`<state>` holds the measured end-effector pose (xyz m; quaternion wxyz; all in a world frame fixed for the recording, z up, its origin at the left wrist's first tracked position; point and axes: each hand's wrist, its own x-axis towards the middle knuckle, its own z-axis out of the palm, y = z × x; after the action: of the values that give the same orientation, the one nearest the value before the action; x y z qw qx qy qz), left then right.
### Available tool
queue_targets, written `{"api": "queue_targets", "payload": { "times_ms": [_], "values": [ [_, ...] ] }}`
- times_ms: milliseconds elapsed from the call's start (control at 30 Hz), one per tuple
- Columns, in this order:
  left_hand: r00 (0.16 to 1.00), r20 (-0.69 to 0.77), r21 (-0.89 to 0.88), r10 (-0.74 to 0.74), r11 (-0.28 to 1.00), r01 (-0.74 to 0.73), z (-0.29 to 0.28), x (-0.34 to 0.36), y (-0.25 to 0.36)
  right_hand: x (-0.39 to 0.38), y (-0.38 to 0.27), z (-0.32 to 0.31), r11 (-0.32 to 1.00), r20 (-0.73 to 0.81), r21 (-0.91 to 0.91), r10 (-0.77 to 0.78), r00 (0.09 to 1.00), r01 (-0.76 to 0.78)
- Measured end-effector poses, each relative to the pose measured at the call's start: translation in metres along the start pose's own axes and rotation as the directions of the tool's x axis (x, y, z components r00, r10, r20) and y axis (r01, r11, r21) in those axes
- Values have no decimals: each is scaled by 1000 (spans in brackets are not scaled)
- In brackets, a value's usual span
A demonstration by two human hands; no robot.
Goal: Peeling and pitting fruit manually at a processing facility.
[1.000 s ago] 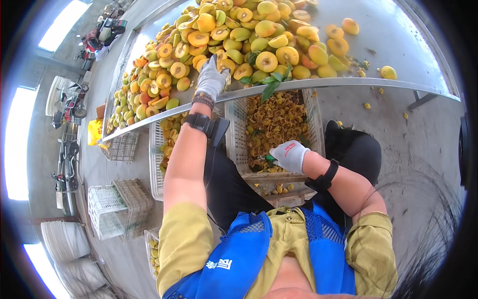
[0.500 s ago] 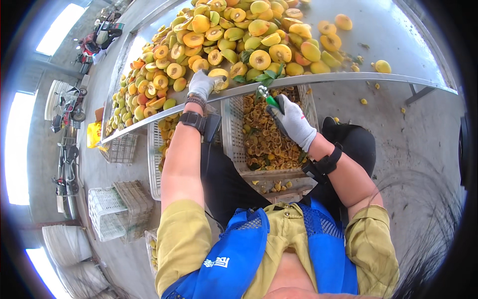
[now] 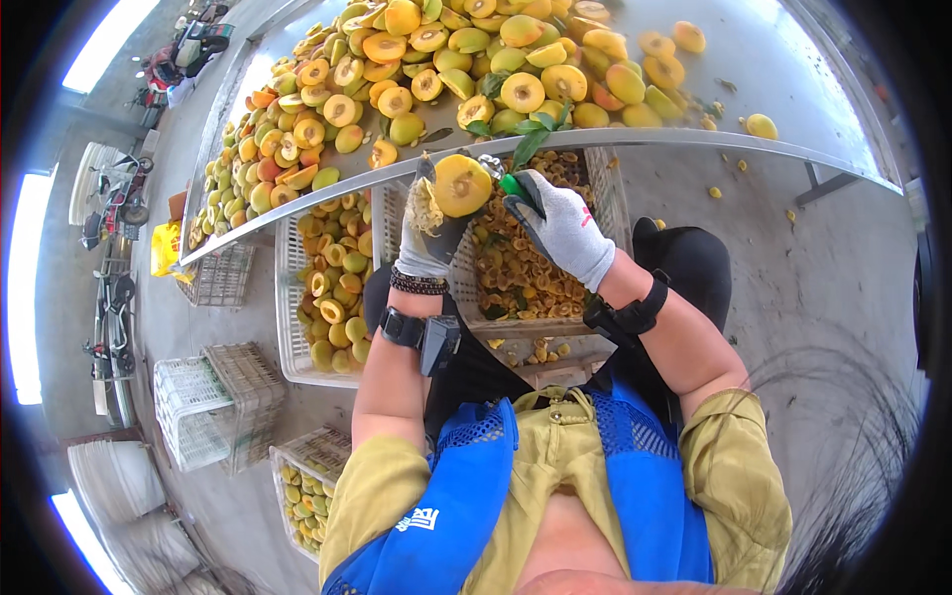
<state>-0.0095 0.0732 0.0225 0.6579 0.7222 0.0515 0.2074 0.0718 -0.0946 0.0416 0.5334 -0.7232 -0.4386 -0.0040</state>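
Observation:
My left hand point(image 3: 432, 230), in a grey-palmed work glove, is closed around a yellow peach half point(image 3: 462, 186), cut face up. Yellow smears of pulp cling to the glove's fingers. Gripped in my gloved right hand point(image 3: 563, 226) is a pitting tool point(image 3: 510, 185) with a green handle and a small metal head. The metal head is at the right edge of the peach half; whether it touches the flesh I cannot tell. Both hands are over a crate point(image 3: 607, 188) of scooped-out brown-yellow peach pits, just in front of the table's edge.
A metal table point(image 3: 739, 84) holds a heap of halved peaches point(image 3: 397, 99), its raised rim running across in front of me. Left of the pit crate stands a white crate point(image 3: 291, 332) of peach halves. Stacked crates point(image 3: 203, 412) and another filled crate point(image 3: 322, 451) are on the floor further left.
My left hand has come back from the heap with a peach half and moved right, near the tool. My right hand has shifted slightly left, tool still in its grip.

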Motion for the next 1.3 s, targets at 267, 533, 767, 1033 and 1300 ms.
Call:
{"api": "queue_targets", "payload": {
  "times_ms": [267, 533, 767, 1033, 1300],
  "values": [
    [930, -110, -688, -351, 702, 184, 38, -8, 15, -7, -6, -19, 967, 137, -249, 85, 987, -49],
    [905, -279, -513, -323, 846, 144, 53, -10, 18, -14, -7, -24, 967, 284, -251, 39, 958, 35],
    [886, -416, -280, -203, 956, 88, 67, -12, 22, -12, -5, -21, 984, 326, -166, 115, 938, -62],
    [848, -460, -393, -263, 917, 72, 62, -15, 12, -13, -5, -12, 982, 378, -184, 118, 918, -50],
    [808, -430, -549, -402, 827, 120, 61, -18, 7, -13, -2, -9, 967, 442, -252, 148, 885, -36]
  ]
}}
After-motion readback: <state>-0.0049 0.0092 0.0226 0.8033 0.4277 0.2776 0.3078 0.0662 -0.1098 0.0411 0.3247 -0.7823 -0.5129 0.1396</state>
